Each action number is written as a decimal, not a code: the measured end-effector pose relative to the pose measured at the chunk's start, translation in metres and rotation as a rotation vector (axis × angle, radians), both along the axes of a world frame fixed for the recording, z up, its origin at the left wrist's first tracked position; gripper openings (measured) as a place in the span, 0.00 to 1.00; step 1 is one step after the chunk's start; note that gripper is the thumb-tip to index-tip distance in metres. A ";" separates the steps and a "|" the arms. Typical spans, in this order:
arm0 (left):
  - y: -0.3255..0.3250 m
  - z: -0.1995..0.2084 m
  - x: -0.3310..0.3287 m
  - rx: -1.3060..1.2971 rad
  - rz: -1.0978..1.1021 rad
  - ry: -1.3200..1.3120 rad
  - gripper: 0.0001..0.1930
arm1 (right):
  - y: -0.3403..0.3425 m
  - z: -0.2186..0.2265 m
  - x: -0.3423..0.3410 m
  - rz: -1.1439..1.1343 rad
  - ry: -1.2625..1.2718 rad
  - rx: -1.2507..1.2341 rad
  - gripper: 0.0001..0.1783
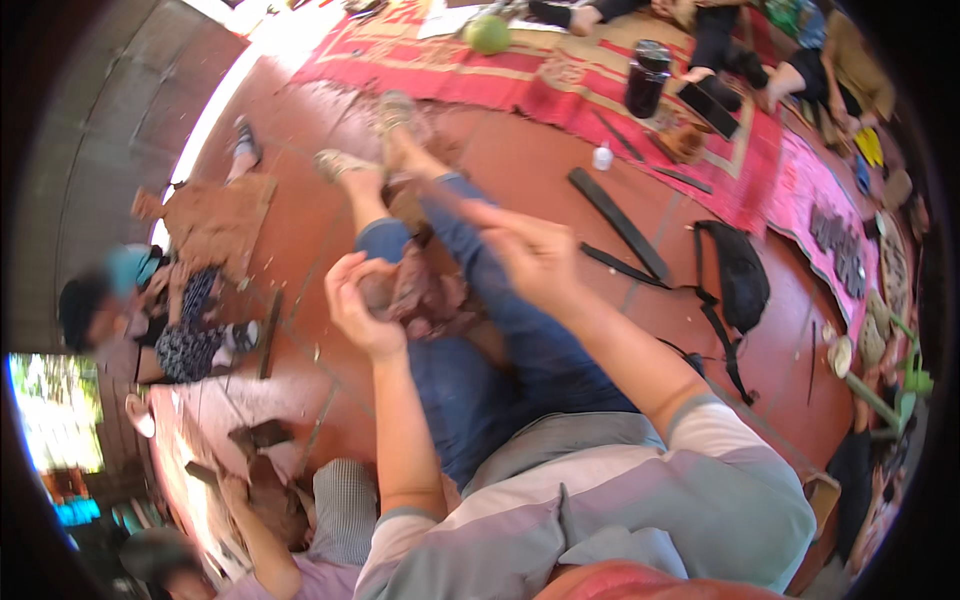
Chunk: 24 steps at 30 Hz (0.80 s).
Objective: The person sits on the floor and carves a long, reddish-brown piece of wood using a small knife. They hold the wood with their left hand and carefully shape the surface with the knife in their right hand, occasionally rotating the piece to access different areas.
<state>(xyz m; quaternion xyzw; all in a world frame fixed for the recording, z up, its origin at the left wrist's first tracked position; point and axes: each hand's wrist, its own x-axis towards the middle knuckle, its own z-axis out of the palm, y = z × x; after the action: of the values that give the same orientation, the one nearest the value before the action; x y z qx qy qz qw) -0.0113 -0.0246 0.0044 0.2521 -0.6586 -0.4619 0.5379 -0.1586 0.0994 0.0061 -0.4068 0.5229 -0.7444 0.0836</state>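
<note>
Brown and rounded, the piece (pixel 377 288) sat in the left hand (pixel 352 300), fingers curled round it, beside the reddish cloth's (pixel 432 300) left edge; the right hand (pixel 535 255) seemed clamped on a blurred tool (pixel 468 208). Working the piece seemed in hand, calling next for steady support.

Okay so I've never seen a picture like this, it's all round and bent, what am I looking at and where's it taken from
No machine here: a person uses two bare hands. A wide fisheye camera worn on their head looks down, so straight edges bend. The left hand appears curled around a roundish brownish thing, beside crumpled reddish-brown material; the right hand seems to hold a slim brownish thing, too blurred to name. On the red tiled floor are a black waist bag and a small white bottle; a dark jar and a green round fruit sit on the patterned mat.
</note>
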 end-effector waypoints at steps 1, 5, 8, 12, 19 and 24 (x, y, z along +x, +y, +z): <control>0.000 0.001 -0.002 -0.046 0.025 -0.025 0.21 | -0.014 0.005 0.003 0.057 0.026 -0.058 0.12; -0.002 -0.005 0.004 0.261 -0.047 0.117 0.23 | -0.022 -0.055 0.018 0.166 0.197 -0.023 0.14; -0.002 -0.005 0.002 0.100 -0.051 0.046 0.23 | 0.016 -0.096 -0.003 0.209 0.277 0.413 0.13; 0.021 0.010 -0.005 0.136 0.108 -0.037 0.16 | 0.048 -0.076 -0.017 -0.062 -0.207 0.192 0.18; 0.008 0.002 -0.001 0.148 -0.111 0.106 0.07 | 0.043 -0.048 -0.018 0.339 -0.523 0.184 0.15; -0.013 -0.004 -0.003 0.144 -0.329 0.118 0.12 | 0.002 0.001 0.012 0.283 -0.404 -0.088 0.07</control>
<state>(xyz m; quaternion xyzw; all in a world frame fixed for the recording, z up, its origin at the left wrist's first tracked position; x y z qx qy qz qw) -0.0147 -0.0375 0.0004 0.1514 -0.6233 -0.6036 0.4735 -0.1466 0.1009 0.0075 -0.3224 0.4002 -0.8135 0.2720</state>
